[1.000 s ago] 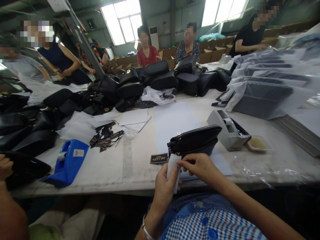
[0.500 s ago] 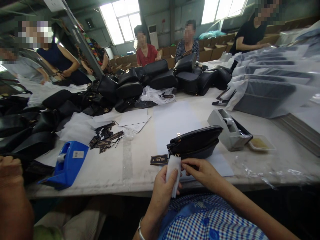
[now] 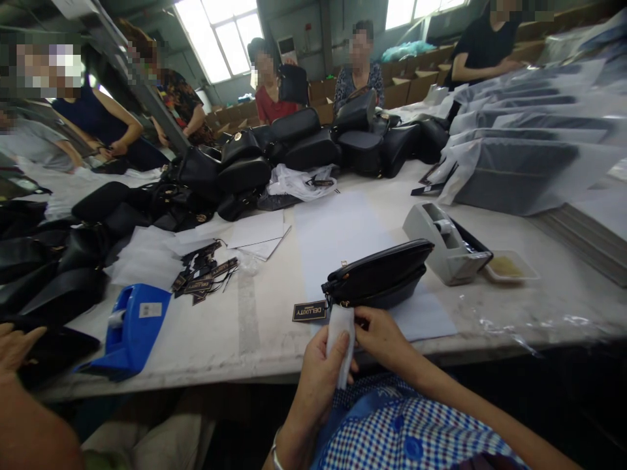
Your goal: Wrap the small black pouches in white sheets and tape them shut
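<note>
My left hand [image 3: 319, 364] is closed around a narrow folded strip of thin white wrapping [image 3: 341, 329], with the thumb across its front. The strip stands at the near left end of a black zippered handbag [image 3: 382, 274] lying on the table; whatever is inside the wrapping is hidden. Against the strip's upper right edge, my right hand [image 3: 385, 336] has its fingers curled in a pinch, and their tips are hidden. A black DELUXITY hang tag [image 3: 309, 311] lies beside the bag's left end.
A grey tape dispenser [image 3: 441, 241] and a shallow plastic dish [image 3: 509, 266] sit right of the bag. Leftward are a blue tape dispenser [image 3: 134, 329], loose tags [image 3: 203, 281] and a neighbour's hand [image 3: 17, 349]. Black bags [image 3: 298, 140] are piled behind; wrapped ones [image 3: 519, 173] stand right.
My right fingers are curled more tightly at the strip, while my left hand keeps its grip. Across the table, a person in red now holds up a black bag. The view has shifted slightly.
</note>
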The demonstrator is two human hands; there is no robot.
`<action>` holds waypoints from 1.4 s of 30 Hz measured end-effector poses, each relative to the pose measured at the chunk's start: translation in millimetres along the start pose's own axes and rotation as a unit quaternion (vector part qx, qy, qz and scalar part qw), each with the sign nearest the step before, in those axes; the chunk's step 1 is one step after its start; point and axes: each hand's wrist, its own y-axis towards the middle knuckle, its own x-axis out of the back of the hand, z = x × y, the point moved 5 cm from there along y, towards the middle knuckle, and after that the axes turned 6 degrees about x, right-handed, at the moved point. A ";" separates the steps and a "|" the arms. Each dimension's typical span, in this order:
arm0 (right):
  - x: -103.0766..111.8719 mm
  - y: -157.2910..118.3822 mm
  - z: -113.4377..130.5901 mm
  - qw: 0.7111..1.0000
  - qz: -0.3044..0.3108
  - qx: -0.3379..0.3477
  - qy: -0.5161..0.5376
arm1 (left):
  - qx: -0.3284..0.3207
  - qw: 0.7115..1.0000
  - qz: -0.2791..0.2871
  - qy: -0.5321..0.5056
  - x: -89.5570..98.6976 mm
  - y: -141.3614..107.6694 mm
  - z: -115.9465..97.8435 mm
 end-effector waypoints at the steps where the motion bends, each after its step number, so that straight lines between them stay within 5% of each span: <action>1: 0.0 0.0 0.5 1.000 0.003 0.002 -0.012 | 0.001 1.000 -0.005 0.007 0.7 -0.1 0.0; 6: 10.6 -9.9 5.7 0.999 0.005 0.030 0.042 | -0.018 0.999 -0.030 0.027 2.2 -1.1 -3.3; 10: 2.1 -13.7 7.0 0.989 0.022 -0.017 0.143 | -0.030 0.998 -0.048 0.038 -2.4 -1.4 -1.3; 14: -9.7 -4.6 6.0 0.992 -0.022 -0.069 0.104 | -0.050 0.996 -0.073 0.021 -5.9 -2.0 1.8; 22: 7.7 -47.3 -4.0 0.998 0.023 -0.024 0.058 | -0.091 0.993 -0.072 -0.002 -8.2 -4.1 -5.3; 26: -6.6 -67.0 -16.2 0.994 0.095 -0.039 0.025 | -0.090 0.990 -0.104 0.008 -10.2 -1.3 -0.8; 30: -18.0 -64.6 -9.9 0.994 0.101 0.001 0.037 | -0.092 0.989 -0.115 0.002 -13.8 0.8 0.5; 36: -18.0 -63.6 -13.3 0.993 0.102 0.007 0.055 | -0.073 0.995 -0.066 -0.024 -7.5 -13.2 -0.2; 42: -19.3 -62.9 -14.3 0.993 0.116 0.008 0.035 | -0.008 1.000 -0.013 -0.023 7.9 -27.9 20.7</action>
